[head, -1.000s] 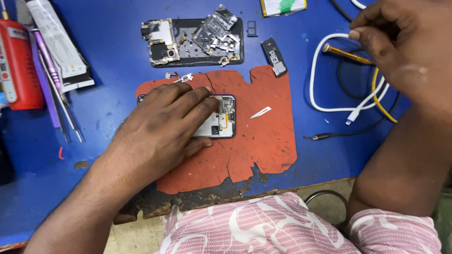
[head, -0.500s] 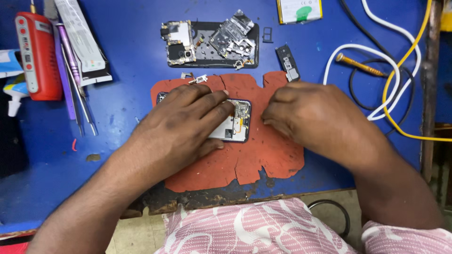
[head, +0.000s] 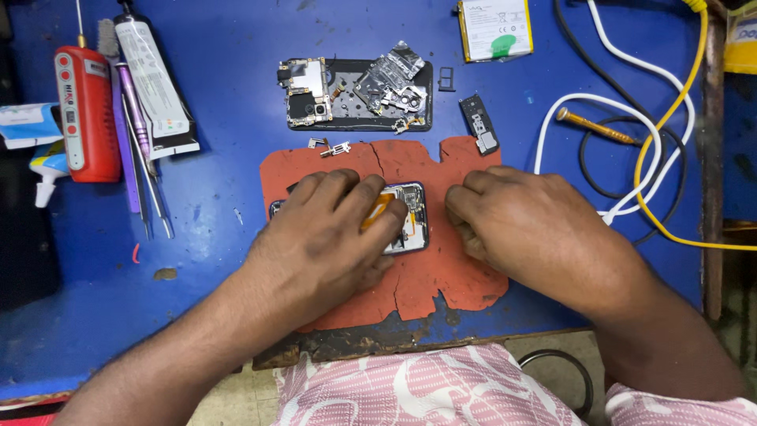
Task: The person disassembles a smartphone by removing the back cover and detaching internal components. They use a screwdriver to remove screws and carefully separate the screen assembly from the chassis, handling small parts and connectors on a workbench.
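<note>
my left hand (head: 319, 241) lies flat, fingers spread, pinning the opened phone (head: 406, 225) on the red mat (head: 426, 288) so it cannot slide. my right hand (head: 524, 229) rests curled just beside its edge; grip unclear.

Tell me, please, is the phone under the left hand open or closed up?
Open: the phone lies on the red mat with its back off, inner parts and orange strip bare beside the left hand.

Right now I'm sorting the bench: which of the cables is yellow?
The yellow cable is the one along the right edge, dropping from the top corner and curving off right. The white cable and black cable loop left of it.
</note>
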